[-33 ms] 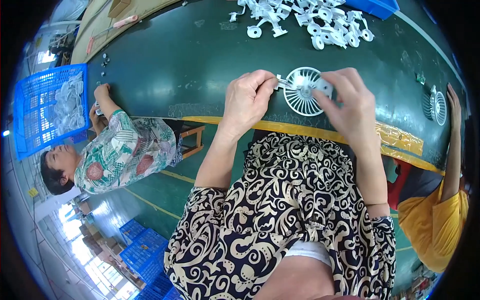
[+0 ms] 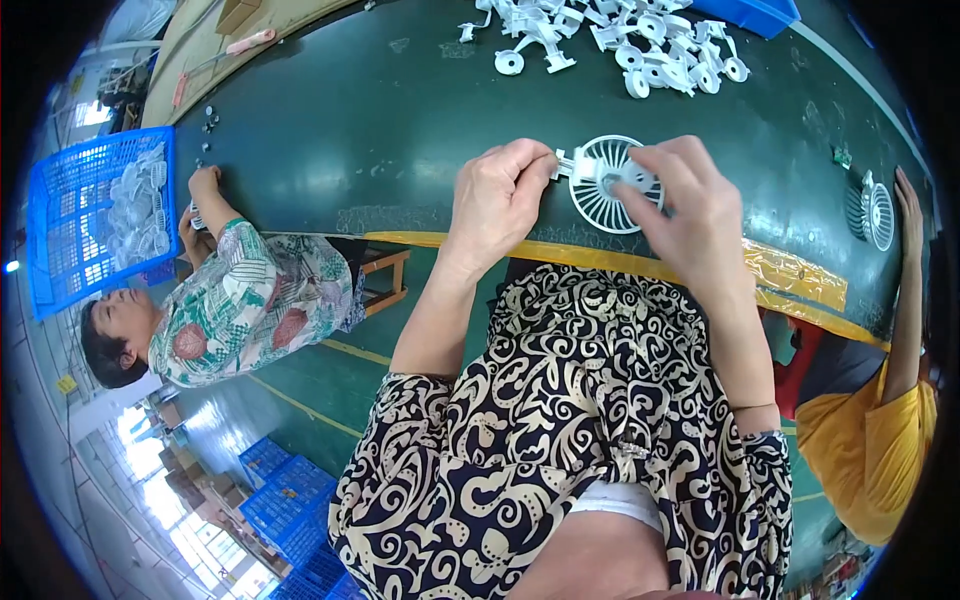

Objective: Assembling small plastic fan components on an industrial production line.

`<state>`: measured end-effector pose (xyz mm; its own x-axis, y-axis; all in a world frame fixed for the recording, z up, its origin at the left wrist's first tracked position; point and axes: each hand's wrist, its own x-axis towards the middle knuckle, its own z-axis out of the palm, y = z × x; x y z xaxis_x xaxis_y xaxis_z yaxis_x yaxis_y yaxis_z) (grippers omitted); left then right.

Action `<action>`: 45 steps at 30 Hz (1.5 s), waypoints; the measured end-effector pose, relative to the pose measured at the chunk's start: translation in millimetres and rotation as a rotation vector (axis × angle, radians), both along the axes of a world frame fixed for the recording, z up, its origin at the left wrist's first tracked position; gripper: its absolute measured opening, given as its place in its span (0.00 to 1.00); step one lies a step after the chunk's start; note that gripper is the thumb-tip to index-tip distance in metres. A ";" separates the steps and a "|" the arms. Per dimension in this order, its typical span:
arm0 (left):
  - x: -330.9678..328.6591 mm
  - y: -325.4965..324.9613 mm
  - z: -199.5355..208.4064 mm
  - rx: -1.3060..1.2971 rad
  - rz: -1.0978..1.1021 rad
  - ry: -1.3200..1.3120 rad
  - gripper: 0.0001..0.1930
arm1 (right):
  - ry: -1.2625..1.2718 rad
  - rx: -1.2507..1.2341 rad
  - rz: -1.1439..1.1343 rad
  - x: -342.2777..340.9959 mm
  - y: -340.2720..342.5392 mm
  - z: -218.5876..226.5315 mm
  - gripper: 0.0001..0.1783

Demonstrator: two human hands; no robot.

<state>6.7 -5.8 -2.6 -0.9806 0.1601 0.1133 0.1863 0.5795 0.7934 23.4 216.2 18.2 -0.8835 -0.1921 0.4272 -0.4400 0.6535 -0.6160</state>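
Note:
A round white fan guard (image 2: pixel 606 222) with radial ribs lies on the green table in front of me. A smaller white plastic bracket (image 2: pixel 590 168) sits across its upper left part, with a short stem pointing left. My left hand (image 2: pixel 503 190) is closed, pinching the end of that stem between thumb and forefinger. Over the guard's right side, my right hand (image 2: pixel 690 205) bends its thumb and fingers around the bracket's right end. Its fingertips partly hide the guard's middle, so the exact grip is hard to see.
Several white plastic brackets (image 2: pixel 650 50) lie heaped at the far side, beside a blue bin (image 2: pixel 750 14). A deeper white fan guard (image 2: pixel 872 212) stands at right near a co-worker's hand (image 2: pixel 908 215). At left, another person sits by a blue basket (image 2: pixel 62 215) of white parts.
My right hand has shifted slightly left over the guard. The white bracket now shows more clearly at the guard's upper left. My left hand has barely moved.

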 end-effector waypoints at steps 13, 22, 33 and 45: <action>6.1 3.4 5.0 -0.172 -0.043 0.013 0.09 | -0.108 0.433 -0.010 4.5 -25.9 -0.8 0.10; -2.5 25.6 -5.0 -0.155 0.021 0.112 0.22 | -0.137 0.431 0.018 -1.5 -22.9 -1.7 0.09; 1.7 20.5 1.7 0.021 -0.026 0.058 0.25 | -0.214 0.068 0.083 32.4 25.7 -1.0 0.26; -2.1 6.8 -17.8 0.100 0.087 0.217 0.15 | 0.021 0.420 -0.804 -19.1 188.2 -4.7 0.17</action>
<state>4.7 1.0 -20.4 -0.9410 0.0532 0.3341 0.3114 0.5219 0.7941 4.4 404.5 13.5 -0.8113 0.3356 0.4788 0.2376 0.9374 -0.2544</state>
